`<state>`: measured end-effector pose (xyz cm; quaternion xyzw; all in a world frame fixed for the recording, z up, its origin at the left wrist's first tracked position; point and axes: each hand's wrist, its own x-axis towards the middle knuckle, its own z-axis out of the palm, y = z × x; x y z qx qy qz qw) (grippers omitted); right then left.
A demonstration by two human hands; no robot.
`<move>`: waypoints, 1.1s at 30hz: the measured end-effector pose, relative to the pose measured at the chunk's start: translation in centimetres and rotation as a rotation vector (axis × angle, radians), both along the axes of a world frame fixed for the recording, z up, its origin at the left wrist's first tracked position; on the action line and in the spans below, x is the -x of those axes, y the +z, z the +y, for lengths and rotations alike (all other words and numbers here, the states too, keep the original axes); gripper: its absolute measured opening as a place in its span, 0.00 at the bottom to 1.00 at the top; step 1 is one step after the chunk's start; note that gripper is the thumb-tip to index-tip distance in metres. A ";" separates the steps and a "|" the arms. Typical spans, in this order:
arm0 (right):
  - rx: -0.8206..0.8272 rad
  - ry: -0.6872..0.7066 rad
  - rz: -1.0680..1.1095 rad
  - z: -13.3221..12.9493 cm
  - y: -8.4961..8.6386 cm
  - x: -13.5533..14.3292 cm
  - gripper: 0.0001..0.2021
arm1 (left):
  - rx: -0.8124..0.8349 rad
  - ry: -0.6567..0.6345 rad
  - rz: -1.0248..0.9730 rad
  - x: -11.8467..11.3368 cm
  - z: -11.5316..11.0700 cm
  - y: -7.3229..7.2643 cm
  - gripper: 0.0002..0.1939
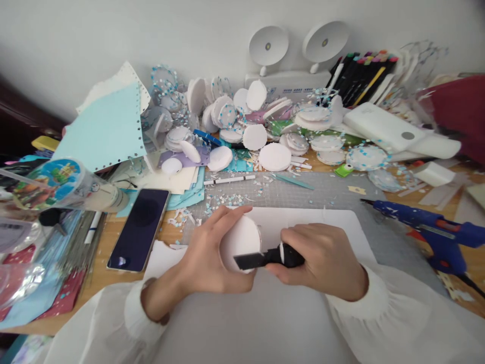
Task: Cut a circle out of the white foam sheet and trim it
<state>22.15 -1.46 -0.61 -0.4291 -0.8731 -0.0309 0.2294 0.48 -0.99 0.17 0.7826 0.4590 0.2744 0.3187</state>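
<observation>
My left hand [212, 253] is wrapped round a white disc [242, 237], thumb below and fingers along its upper left side. My right hand [318, 260] grips the black handle of a utility knife [252, 261], its dark blade pointing left across the lower part of the disc. Whether the blade presses into the disc or only passes in front of it, I cannot tell. Beneath both hands lies a large white sheet [295, 217] on a grey cutting mat [326, 189].
A phone [139, 230] and a lidded drink cup [68, 184] lie to the left. At right rests a blue glue gun [428, 227]. Several white discs [275, 156] pile up along the back, before a two-headed lamp [288, 81] and black markers [366, 76]. Paper scraps dot the mat.
</observation>
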 end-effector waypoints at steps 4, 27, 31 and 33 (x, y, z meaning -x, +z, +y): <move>0.021 -0.029 0.011 0.3 0.1 -0.6 0.27 | 0.022 -0.025 -0.010 0.1 -0.1 0.4 0.43; 0.109 0.027 0.016 -0.1 0.2 0.0 0.29 | -0.031 -0.089 -0.053 0.0 0.2 -0.5 0.44; 0.106 -0.001 0.008 0.1 0.3 -0.3 0.29 | -0.005 -0.114 -0.060 0.2 0.2 -0.2 0.44; 0.103 -0.007 0.006 0.2 0.3 -0.4 0.29 | 0.011 -0.118 -0.058 0.3 0.2 -0.1 0.44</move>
